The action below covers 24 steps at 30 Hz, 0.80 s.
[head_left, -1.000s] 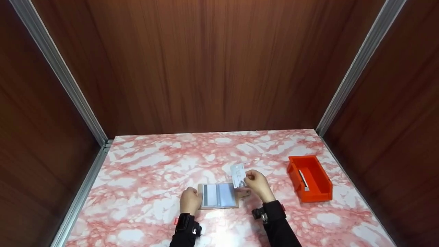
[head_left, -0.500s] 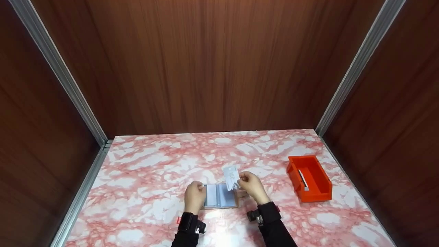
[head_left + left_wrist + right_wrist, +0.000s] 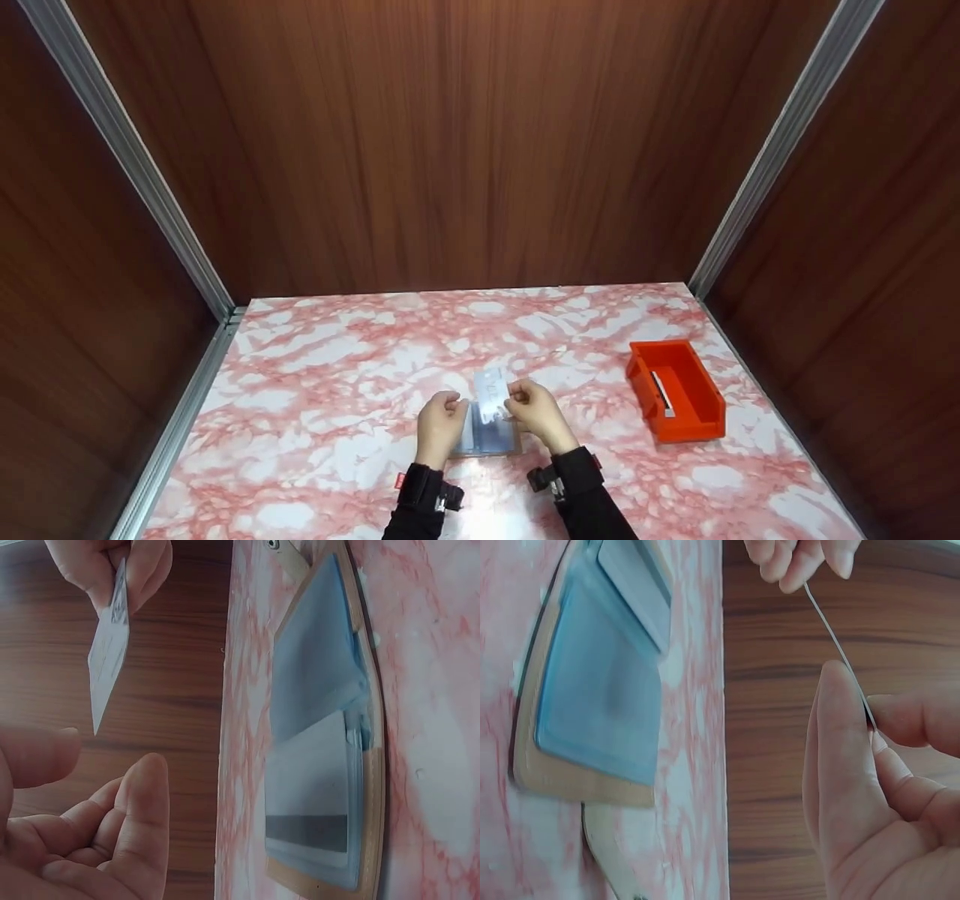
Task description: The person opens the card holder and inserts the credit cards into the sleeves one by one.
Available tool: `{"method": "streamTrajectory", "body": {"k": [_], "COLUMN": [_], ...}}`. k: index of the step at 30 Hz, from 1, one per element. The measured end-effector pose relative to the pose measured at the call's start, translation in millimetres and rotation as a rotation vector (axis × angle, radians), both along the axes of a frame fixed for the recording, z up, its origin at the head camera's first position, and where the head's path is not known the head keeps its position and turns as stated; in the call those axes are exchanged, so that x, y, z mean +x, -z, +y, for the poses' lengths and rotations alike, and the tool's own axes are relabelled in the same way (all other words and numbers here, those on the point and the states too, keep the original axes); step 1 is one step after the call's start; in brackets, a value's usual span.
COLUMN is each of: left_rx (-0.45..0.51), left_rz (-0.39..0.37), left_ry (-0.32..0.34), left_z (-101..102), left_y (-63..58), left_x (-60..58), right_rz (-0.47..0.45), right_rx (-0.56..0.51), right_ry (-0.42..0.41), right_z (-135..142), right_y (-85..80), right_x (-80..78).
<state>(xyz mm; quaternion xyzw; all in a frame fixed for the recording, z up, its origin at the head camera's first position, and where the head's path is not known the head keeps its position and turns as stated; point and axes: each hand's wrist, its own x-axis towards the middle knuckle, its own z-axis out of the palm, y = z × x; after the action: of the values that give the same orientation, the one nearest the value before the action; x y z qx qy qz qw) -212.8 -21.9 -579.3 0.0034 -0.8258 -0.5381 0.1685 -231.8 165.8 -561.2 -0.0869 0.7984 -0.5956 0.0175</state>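
My right hand (image 3: 538, 414) pinches a white plastic card (image 3: 491, 394) between thumb and fingers, holding it up above the card holder. My left hand (image 3: 441, 427) is near the card's left edge; in the left wrist view its thumb and fingers (image 3: 146, 802) stand apart with a gap below the card (image 3: 109, 664). Beneath both hands, the tan card holder (image 3: 585, 795) lies open on the table. One of its clear bluish sleeves (image 3: 315, 667) looks bare, while the other shows a pale card with a dark stripe (image 3: 307, 832). The left hand partly hides the holder in the head view.
An orange-red bin (image 3: 712, 429) stands on the right of the table, with a white and black card-like piece (image 3: 663, 394) leaning inside. A snap strap (image 3: 604, 847) sticks out from the holder. Brown wood-grain panels (image 3: 465, 150) enclose the pink marbled table (image 3: 337, 405).
My right hand has carried the card leftward over the holder. The left hand has come off the holder's left edge and moved right and up, closer to the card.
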Motion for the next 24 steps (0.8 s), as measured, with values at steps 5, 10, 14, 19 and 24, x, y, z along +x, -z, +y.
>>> {"method": "streamTrajectory", "body": {"k": [5,10,14,19,24], "left_rx": [0.043,0.058,0.07,0.104,0.112], "left_rz": [-0.014,-0.009,-0.001,-0.008,-0.011], "left_ry": [0.011,0.015,0.012,0.008,-0.003], "left_z": [3.3,5.5,6.2,6.8,7.2], "left_y": [-1.0,-3.8,-4.4,-2.3,-1.0], "left_x": [0.8,1.8,2.5,1.5,0.8], "right_rz": [-0.008,-0.018,-0.019,-0.02,-0.037], "right_rx": [-0.04,-0.067,-0.075,-0.094,-0.126], "right_ry": [-0.019,-0.043,-0.052,-0.055,-0.065], "right_z": [-7.8,-14.4,-17.7,-20.2,-21.9], "right_y": [-3.5,-24.8,-37.5,-36.7,-30.5], "right_x": [3.6,15.6,24.1,26.9,24.9]}}
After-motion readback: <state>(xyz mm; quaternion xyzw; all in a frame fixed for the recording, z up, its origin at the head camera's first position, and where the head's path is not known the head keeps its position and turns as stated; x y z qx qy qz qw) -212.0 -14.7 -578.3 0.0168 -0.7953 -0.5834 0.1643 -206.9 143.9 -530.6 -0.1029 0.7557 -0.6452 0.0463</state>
